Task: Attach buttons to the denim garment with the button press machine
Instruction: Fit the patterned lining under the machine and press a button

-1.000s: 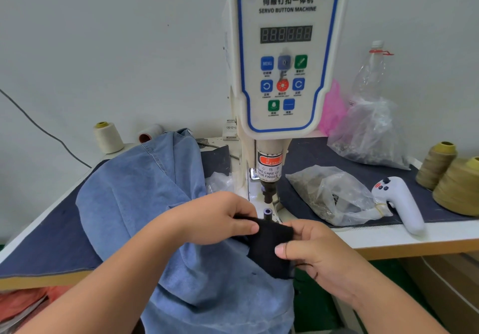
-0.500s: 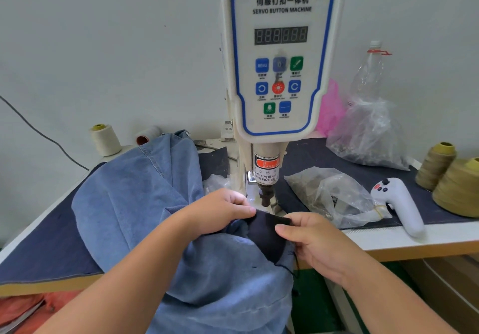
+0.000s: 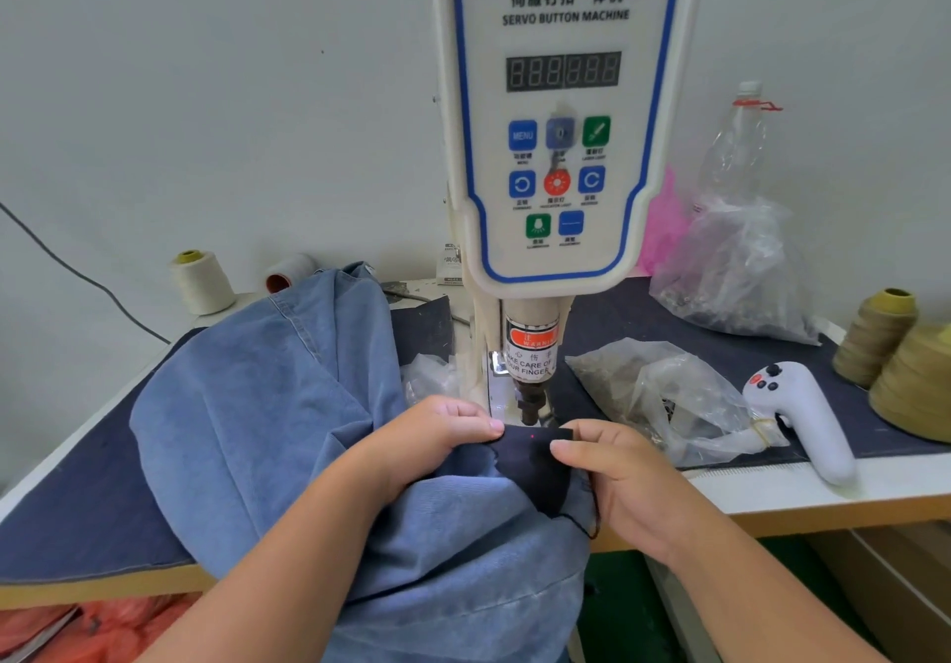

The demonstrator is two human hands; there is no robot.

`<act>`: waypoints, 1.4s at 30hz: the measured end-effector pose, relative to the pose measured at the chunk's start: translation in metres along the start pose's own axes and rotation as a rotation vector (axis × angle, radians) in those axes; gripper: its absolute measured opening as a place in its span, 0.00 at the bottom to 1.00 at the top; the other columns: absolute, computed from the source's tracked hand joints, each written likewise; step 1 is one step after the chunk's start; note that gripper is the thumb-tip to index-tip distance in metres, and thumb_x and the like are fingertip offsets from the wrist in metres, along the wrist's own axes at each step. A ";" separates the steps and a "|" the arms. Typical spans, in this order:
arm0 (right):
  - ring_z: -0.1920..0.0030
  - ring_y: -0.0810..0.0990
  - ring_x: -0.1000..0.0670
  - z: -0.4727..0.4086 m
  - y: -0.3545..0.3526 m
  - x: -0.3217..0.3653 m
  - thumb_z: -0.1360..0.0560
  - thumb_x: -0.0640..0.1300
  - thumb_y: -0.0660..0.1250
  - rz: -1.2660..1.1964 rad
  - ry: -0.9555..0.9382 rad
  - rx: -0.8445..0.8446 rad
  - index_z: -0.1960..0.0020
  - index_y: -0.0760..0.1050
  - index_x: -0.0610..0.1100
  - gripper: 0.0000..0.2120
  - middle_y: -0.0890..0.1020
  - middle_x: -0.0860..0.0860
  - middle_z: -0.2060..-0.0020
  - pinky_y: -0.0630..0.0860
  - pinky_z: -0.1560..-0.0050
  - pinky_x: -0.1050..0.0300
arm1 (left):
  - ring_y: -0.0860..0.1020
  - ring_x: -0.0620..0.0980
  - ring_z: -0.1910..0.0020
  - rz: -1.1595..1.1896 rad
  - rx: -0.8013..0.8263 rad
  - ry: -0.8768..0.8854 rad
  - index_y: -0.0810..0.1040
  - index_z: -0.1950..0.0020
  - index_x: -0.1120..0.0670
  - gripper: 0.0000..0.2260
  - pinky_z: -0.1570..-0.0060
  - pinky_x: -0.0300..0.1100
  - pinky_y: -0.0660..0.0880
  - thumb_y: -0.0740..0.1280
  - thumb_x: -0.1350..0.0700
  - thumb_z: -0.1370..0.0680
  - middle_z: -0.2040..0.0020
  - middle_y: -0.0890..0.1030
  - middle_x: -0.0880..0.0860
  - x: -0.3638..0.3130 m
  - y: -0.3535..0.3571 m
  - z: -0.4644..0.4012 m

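Observation:
A light blue denim garment is draped over the table and hangs off its front edge. A dark navy patch of it lies flat under the punch of the white servo button machine. A red laser dot shows on the dark fabric. My left hand pinches the patch's left edge between thumb and fingers. My right hand pinches its right edge. The lower die is hidden under the fabric.
A clear bag of small metal parts lies right of the machine, beside a white handheld controller. Another bag and a plastic bottle stand behind. Thread cones sit far right and back left.
Both hands moved the dark patch forward and up onto the die, covering it. The fabric now lies flat under the punch with the laser dot on it.

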State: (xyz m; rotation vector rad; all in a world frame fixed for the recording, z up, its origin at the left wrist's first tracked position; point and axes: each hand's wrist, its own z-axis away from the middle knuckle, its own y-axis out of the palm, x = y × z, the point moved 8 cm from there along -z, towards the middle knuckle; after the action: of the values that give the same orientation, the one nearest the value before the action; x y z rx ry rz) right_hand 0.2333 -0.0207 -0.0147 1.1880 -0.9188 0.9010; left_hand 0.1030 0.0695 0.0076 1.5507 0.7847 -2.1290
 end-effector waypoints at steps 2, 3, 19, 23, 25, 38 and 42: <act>0.58 0.84 0.45 -0.002 -0.001 -0.002 0.31 0.37 0.68 -0.044 -0.008 0.011 0.61 0.83 0.39 0.05 0.84 0.38 0.58 0.80 0.59 0.53 | 0.79 0.47 0.62 0.062 -0.012 -0.002 0.82 0.62 0.54 0.07 0.59 0.35 0.76 0.73 0.51 0.28 0.61 0.83 0.54 0.006 0.000 -0.003; 0.60 0.84 0.45 -0.002 -0.002 -0.002 0.30 0.37 0.68 -0.062 -0.012 0.017 0.62 0.83 0.39 0.06 0.84 0.38 0.60 0.80 0.61 0.54 | 0.79 0.48 0.62 0.090 -0.016 0.000 0.82 0.61 0.55 0.08 0.59 0.36 0.75 0.73 0.51 0.29 0.61 0.82 0.55 0.008 -0.001 -0.004; 0.60 0.83 0.47 -0.002 -0.007 -0.007 0.28 0.39 0.71 -0.035 -0.093 0.012 0.62 0.83 0.41 0.05 0.84 0.41 0.62 0.79 0.62 0.56 | 0.79 0.45 0.65 0.252 0.036 0.110 0.83 0.66 0.51 0.06 0.61 0.35 0.75 0.73 0.49 0.36 0.65 0.82 0.51 0.019 -0.001 -0.007; 0.59 0.84 0.45 -0.002 -0.009 -0.008 0.30 0.39 0.72 -0.033 -0.076 0.001 0.62 0.83 0.41 0.03 0.84 0.40 0.61 0.80 0.61 0.54 | 0.78 0.47 0.65 0.258 0.022 0.120 0.81 0.67 0.52 0.07 0.60 0.37 0.75 0.73 0.50 0.38 0.65 0.80 0.53 0.019 -0.004 -0.009; 0.60 0.83 0.46 -0.002 -0.009 -0.007 0.30 0.37 0.73 -0.032 -0.083 -0.004 0.62 0.83 0.40 0.03 0.84 0.40 0.62 0.80 0.61 0.55 | 0.76 0.48 0.64 0.240 0.006 0.120 0.80 0.67 0.52 0.08 0.60 0.37 0.74 0.73 0.49 0.39 0.65 0.78 0.54 0.020 -0.005 -0.009; 0.61 0.84 0.47 -0.004 -0.013 -0.008 0.31 0.39 0.71 -0.039 -0.116 -0.016 0.61 0.83 0.39 0.03 0.84 0.40 0.62 0.80 0.62 0.56 | 0.78 0.47 0.62 0.103 0.008 0.147 0.80 0.64 0.49 0.12 0.59 0.38 0.74 0.80 0.49 0.39 0.63 0.81 0.52 0.020 -0.005 -0.006; 0.60 0.84 0.47 -0.004 -0.013 -0.007 0.31 0.39 0.71 -0.028 -0.135 -0.015 0.60 0.83 0.39 0.04 0.84 0.40 0.62 0.80 0.61 0.57 | 0.78 0.50 0.60 0.108 0.012 0.140 0.80 0.63 0.49 0.12 0.56 0.41 0.75 0.80 0.49 0.38 0.61 0.81 0.53 0.023 -0.006 -0.007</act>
State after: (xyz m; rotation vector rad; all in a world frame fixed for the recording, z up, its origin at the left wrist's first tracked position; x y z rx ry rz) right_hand 0.2431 -0.0192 -0.0268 1.2580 -1.0123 0.7977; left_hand 0.0979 0.0789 -0.0144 1.7235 0.7166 -1.9691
